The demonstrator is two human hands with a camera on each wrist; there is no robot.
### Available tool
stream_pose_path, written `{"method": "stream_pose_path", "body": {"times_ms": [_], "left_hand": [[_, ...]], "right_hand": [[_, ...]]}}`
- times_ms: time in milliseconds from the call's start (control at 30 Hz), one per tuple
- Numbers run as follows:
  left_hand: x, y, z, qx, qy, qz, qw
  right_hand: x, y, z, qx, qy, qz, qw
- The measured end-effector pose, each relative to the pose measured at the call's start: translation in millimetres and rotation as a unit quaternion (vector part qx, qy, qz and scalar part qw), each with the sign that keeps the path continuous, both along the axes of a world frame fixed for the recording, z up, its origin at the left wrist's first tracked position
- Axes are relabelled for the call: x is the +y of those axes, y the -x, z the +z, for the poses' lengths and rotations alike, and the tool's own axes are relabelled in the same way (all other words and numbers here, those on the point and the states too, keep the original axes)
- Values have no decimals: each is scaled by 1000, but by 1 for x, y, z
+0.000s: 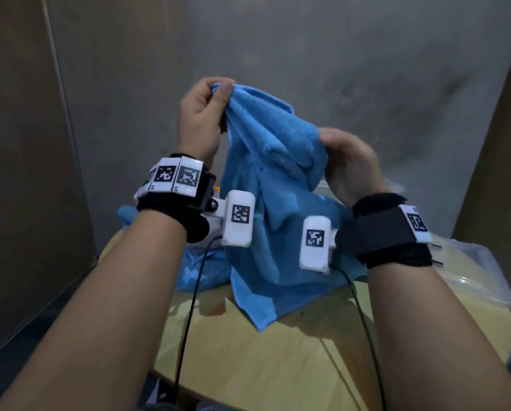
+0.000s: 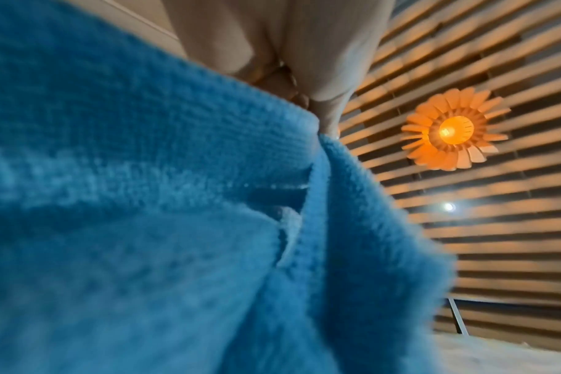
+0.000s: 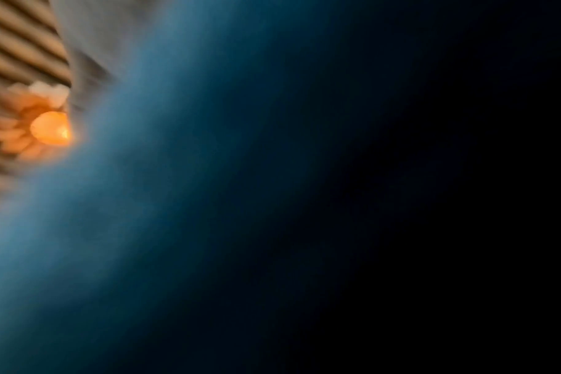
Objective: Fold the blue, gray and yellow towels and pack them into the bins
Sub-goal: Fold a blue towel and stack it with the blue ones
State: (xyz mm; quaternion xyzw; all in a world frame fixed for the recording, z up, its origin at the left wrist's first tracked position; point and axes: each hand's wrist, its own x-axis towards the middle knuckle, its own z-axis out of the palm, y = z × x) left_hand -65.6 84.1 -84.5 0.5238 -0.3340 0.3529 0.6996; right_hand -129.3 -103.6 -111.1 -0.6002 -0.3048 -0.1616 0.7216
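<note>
A blue towel point(image 1: 266, 179) hangs in the air above the round wooden table point(image 1: 278, 357), its lower corner drooping onto the tabletop. My left hand point(image 1: 206, 114) pinches its top corner between thumb and fingers, held highest. My right hand point(image 1: 349, 164) grips the towel's edge lower and to the right, fingers curled into the cloth. In the left wrist view the blue towel point(image 2: 176, 227) fills most of the picture below my fingers point(image 2: 304, 50). The right wrist view is mostly dark, covered by blurred blue towel point(image 3: 144, 202). More blue cloth point(image 1: 200, 268) lies bunched on the table behind.
A clear plastic bin point(image 1: 479, 274) stands at the table's right side, partly behind my right wrist. Grey and brown wall panels close in behind and at both sides. An orange flower-shaped lamp point(image 2: 455, 129) hangs from a slatted ceiling.
</note>
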Motion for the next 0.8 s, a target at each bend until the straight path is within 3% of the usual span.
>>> {"method": "stream_pose_path", "body": {"times_ms": [100,133,233,267,300,367,433,500,533,600,633,667,733,767,800], "left_hand": [[1,-9,-8,25,15,19,999],[1,-13,-13,29,2,39,999],[-3,-25,-31,43,-74,108,990],[-5,-28,-40,45,-103,136,984],[-6,-30,-49,46,-130,173,975],[-6,-34,-68,46,-161,234,958],[-5,-35,-83,64,-150,258,952],[-5,-35,-90,99,-112,196,969],[-6,-33,-92,109,-99,160,976],[-13,-27,-94,107,-99,113,983],[-17,-22,-94,101,-105,91,985],[-22,-18,-94,96,-107,70,987],[-31,-12,-90,82,-97,35,991],[-34,-9,-87,75,-87,20,993],[-37,-5,-85,67,-73,4,995]], "right_hand": [[-13,-19,-5,-52,172,-197,964],[-16,-27,-8,-69,219,-277,933],[-19,-36,-20,-68,387,-498,773],[-18,-37,-24,-39,420,-523,740],[-17,-38,-28,-18,438,-525,729],[-16,-40,-34,-26,430,-489,758],[-20,-41,-36,-37,346,-448,824],[-25,-39,-38,-31,267,-454,850],[-28,-38,-39,-27,264,-479,837],[-25,-33,-42,-16,292,-563,773],[-19,-30,-42,-35,290,-579,761],[-13,-29,-42,-81,280,-556,778],[0,-27,-41,-143,283,-398,860],[6,-26,-41,-126,316,-328,881],[10,-28,-42,-110,356,-300,878]]}}
